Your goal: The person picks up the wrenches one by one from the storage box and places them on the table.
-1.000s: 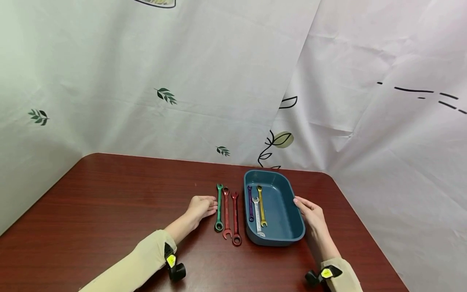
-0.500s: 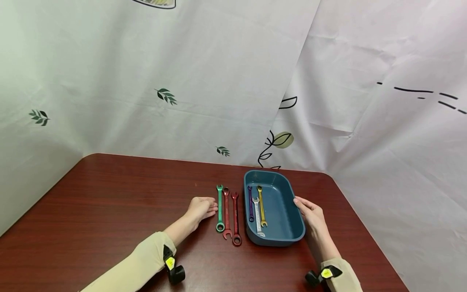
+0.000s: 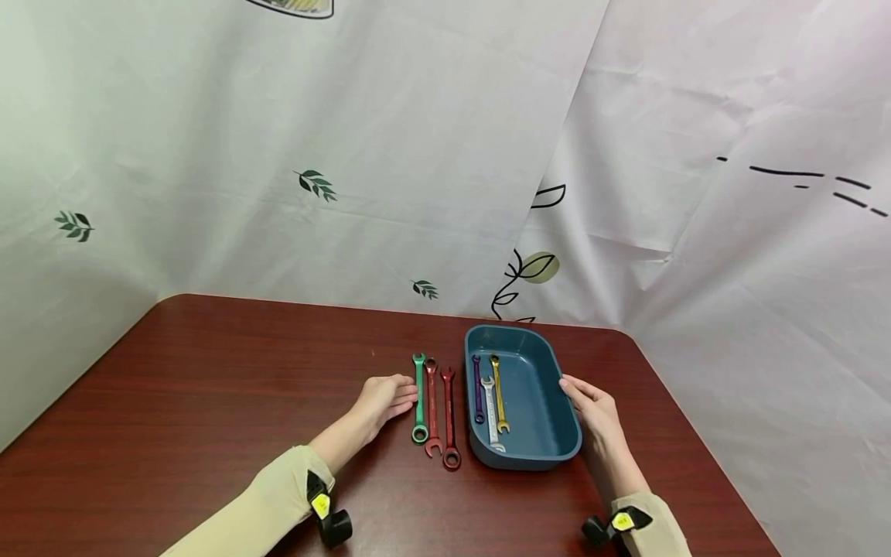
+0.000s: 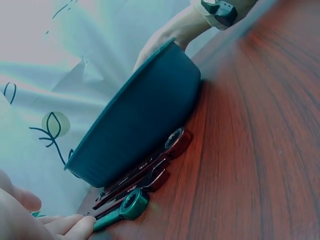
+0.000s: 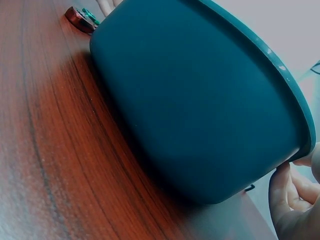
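The fingertips of my left hand [image 3: 383, 401], held straight, touch the side of a green combination wrench [image 3: 419, 398] on the table. Beside it lie a red wrench [image 3: 432, 406] and a darker red wrench [image 3: 449, 422], roughly parallel. To their right stands a blue plastic bin [image 3: 539, 402]. Inside it, toward its left wall, rest a purple wrench [image 3: 478, 391], a silver wrench [image 3: 490, 410] and a yellow wrench [image 3: 498, 391]. My right hand [image 3: 597, 410] holds the bin's right rim between thumb and fingers, as the right wrist view also shows.
The brown wooden table [image 3: 230, 371] extends far to the left of the wrenches. A pale patterned cloth [image 3: 390, 155] hangs behind its back edge. The bin's far end sits close to that edge.
The green wrench has shifted slightly to the right and now lies closer to the red one. My left fingertips moved a little right with it. The right hand and bin stayed put.
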The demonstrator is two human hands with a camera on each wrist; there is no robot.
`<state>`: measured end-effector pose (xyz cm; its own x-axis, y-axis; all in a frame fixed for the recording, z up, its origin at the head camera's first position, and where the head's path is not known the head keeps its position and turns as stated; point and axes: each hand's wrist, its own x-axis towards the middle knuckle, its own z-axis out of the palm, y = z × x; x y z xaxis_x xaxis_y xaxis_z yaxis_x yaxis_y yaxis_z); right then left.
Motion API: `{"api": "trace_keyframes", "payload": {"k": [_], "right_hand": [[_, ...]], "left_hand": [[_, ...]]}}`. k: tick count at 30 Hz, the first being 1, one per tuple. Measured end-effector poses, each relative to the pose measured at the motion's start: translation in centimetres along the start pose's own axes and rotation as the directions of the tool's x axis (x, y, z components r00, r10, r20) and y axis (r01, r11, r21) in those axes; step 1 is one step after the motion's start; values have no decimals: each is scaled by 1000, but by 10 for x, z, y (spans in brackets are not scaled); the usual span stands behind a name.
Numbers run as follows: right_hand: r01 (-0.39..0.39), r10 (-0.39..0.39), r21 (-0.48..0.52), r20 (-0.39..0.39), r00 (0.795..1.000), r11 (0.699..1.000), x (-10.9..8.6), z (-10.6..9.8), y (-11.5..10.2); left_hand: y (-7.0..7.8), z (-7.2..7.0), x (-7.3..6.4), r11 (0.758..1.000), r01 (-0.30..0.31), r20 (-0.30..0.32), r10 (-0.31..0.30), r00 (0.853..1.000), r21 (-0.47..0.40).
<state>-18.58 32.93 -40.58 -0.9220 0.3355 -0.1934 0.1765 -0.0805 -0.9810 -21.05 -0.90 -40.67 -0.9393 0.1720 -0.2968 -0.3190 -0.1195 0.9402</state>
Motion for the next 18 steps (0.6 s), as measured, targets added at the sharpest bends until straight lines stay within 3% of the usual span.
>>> {"api": "trace_keyframes", "payload": {"k": [10,18], "right_hand": [[6,-6,-11,-2,1000,1000,0,0,0],[5,-5,-20,-1,1000,1000,1,0,0]], "left_hand": [[6,4,-9,998,-4,87,9,996,-60],[13,10,-11,998,8,122,1,993,-69]]}}
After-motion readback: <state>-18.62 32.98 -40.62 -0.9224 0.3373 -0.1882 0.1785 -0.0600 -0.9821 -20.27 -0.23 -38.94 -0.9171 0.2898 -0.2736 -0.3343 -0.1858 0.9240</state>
